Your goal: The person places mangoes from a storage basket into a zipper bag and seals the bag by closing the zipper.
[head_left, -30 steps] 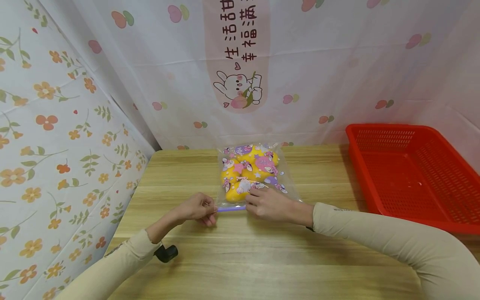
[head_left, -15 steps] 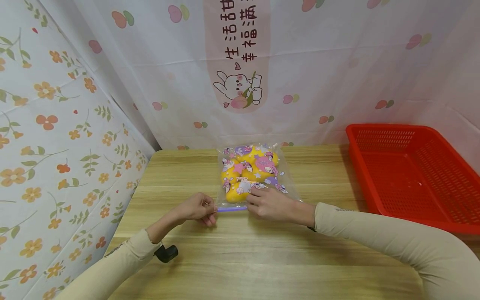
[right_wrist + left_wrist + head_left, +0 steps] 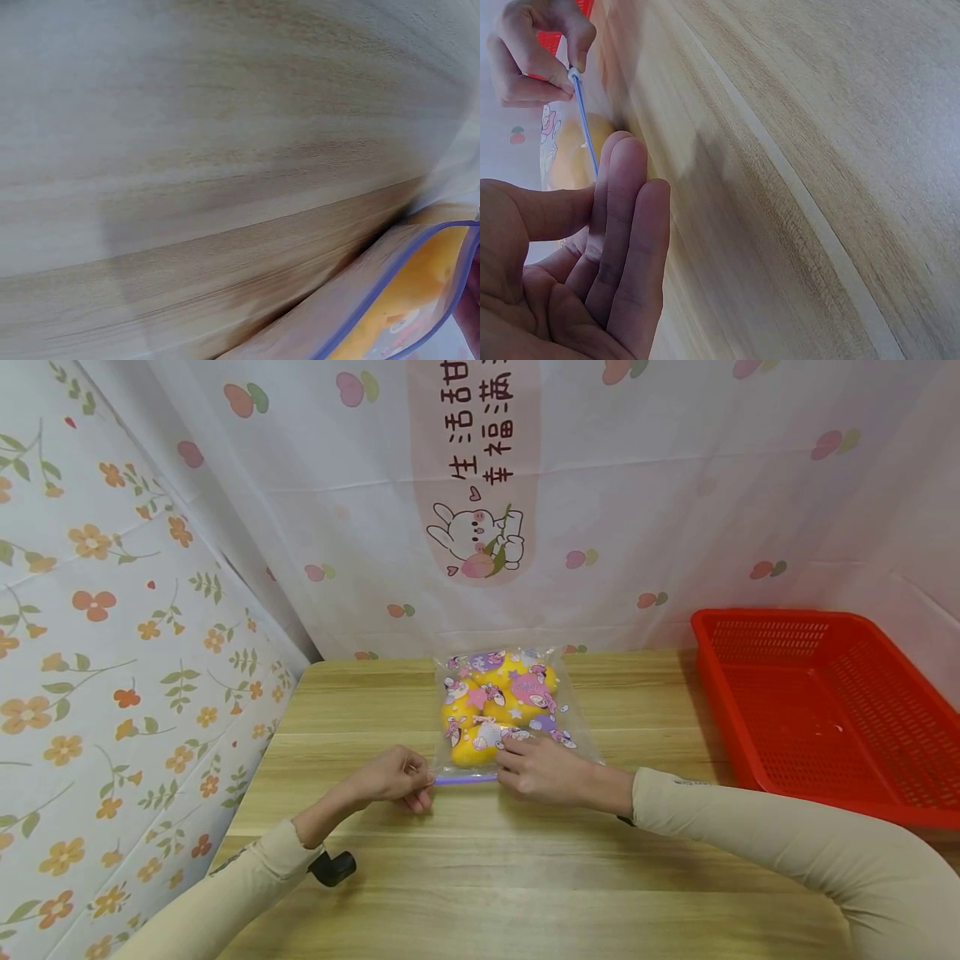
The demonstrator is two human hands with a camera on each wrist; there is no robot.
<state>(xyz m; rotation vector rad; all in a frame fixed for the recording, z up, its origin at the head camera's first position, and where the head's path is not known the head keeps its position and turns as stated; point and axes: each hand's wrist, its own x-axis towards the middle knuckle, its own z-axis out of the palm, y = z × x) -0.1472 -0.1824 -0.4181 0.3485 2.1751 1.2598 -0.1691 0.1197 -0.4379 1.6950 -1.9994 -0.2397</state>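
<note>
A clear slider zip bag [image 3: 517,710] with pink and purple cartoon prints lies on the table, holding several yellow rounded things [image 3: 468,750] of unclear kind. My left hand [image 3: 397,778] pinches the left end of its purple zip strip [image 3: 465,779] between thumb and fingers. Farther right on the same strip, my right hand [image 3: 536,768] pinches a small whitish slider [image 3: 574,73], seen in the left wrist view. Between the hands the strip looks closed. In the right wrist view, the two purple edges [image 3: 373,289] stand apart; only a bit of the right hand [image 3: 471,304] shows there.
A red perforated plastic basket [image 3: 832,710] stands on the right of the wooden table [image 3: 480,868]. Printed curtains [image 3: 637,510] hang behind and to the left. A black device [image 3: 333,867] sits under the left wrist.
My right hand has slid slightly rightward along the strip, and a little more purple shows between the hands. The left hand and the bag have stayed in place.
</note>
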